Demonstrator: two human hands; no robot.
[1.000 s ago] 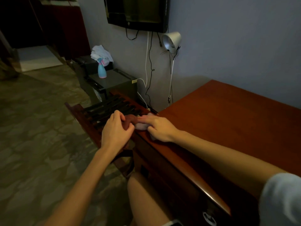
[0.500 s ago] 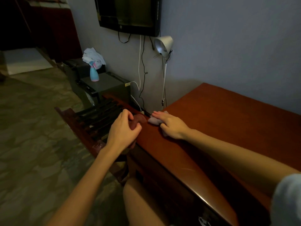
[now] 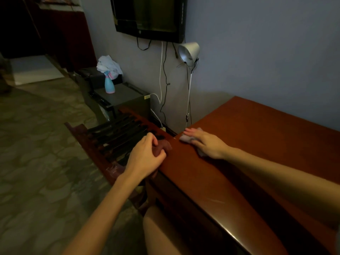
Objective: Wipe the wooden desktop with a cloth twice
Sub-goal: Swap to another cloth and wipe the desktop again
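Observation:
The reddish-brown wooden desktop (image 3: 257, 144) fills the right side of the view. A small pale cloth (image 3: 185, 138) lies on it near its left edge. My right hand (image 3: 206, 142) presses flat on the cloth with straight fingers; cloth shows beyond the fingertips and under the wrist. My left hand (image 3: 145, 157) rests at the desk's near left corner with loosely curled fingers touching the wood, holding nothing that I can see. Its reflection shows dark in the glossy surface.
A dark slatted wooden rack (image 3: 117, 133) stands left of the desk. Behind it a grey box (image 3: 127, 96) carries a blue spray bottle (image 3: 109, 85). A clip lamp (image 3: 189, 50), cables and a wall-mounted TV (image 3: 149, 15) hang on the back wall. My bare knee (image 3: 160, 230) is below the desk edge.
My right hand has slid the cloth away from me along the desk's left edge, toward the wall. My left hand has stayed at the corner.

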